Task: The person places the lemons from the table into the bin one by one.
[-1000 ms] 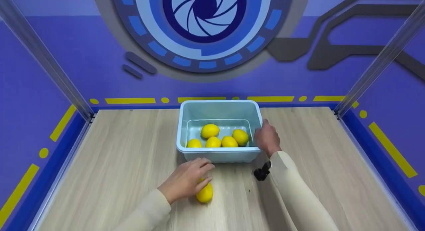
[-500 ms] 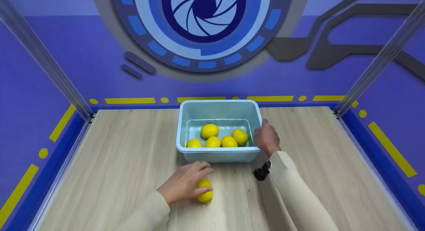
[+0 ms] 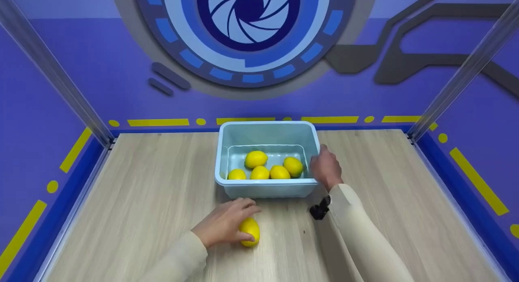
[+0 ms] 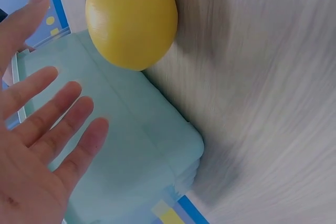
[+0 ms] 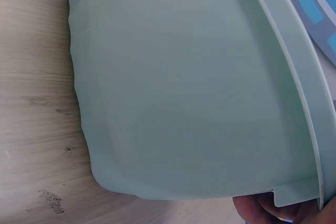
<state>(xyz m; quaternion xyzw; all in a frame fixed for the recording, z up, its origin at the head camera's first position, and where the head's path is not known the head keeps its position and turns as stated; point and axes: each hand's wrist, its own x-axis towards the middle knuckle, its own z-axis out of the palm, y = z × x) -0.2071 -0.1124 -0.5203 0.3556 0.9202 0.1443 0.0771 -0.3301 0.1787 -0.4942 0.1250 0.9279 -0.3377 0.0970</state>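
Observation:
A single yellow lemon (image 3: 251, 228) lies on the wooden table in front of a pale blue-green plastic tub (image 3: 267, 189). My left hand (image 3: 223, 224) is over the lemon's left side, its thumb overlapping the fruit in the head view. The left wrist view shows that hand's fingers (image 4: 73, 153) loosely spread, apart from the lemon (image 4: 131, 22). With my right hand (image 3: 327, 168) I grip the tub's right rim near the front corner; its fingertips (image 5: 252, 208) show under the rim in the right wrist view. Several lemons (image 3: 256, 159) rest on the tub's floor.
The tub stands toward the back of the table (image 3: 162, 172), close to the blue-purple back wall (image 3: 251, 107). Side walls with metal corner posts (image 3: 462, 67) bound the left and right. A small black device (image 3: 320, 209) sits at my right wrist.
My left hand has drawn slightly back toward me, and its thumb has moved down across the front of the lemon. The right hand and tub stay in place.

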